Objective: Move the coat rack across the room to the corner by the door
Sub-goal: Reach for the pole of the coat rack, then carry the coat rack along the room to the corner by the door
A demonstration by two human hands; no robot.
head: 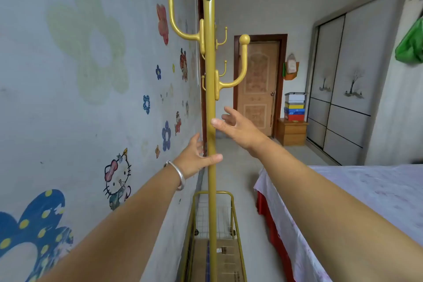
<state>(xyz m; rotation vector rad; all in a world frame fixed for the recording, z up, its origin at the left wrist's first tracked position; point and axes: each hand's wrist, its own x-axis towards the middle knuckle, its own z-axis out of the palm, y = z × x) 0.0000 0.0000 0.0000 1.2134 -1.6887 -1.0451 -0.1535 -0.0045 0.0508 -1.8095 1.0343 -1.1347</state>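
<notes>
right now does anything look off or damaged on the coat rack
Nothing stands out. The coat rack stands upright with its hooks intact, left hand and right hand open at its pole. The wall stickers look faded, not damaged.

Left wall [68,98]: pale plaster bearing painted flowers and cartoon stickers, among them a large faded green flower [91,39], a blue flower with yellow dots [34,226] and a white cat sticker with a pink bow [117,177]. Right foreground: bed [366,194] under a pale patterned cover, with a red skirt [272,224] below its near edge. Right wall: sliding wardrobe [343,80], grey panels printed with bare trees. Upper right: green bag [410,46], hanging. Far end, beside the wardrobe: wooden nightstand [291,131] carrying a stack of coloured boxes [294,106]. Floor [247,167]: bare grey concrete.
</notes>
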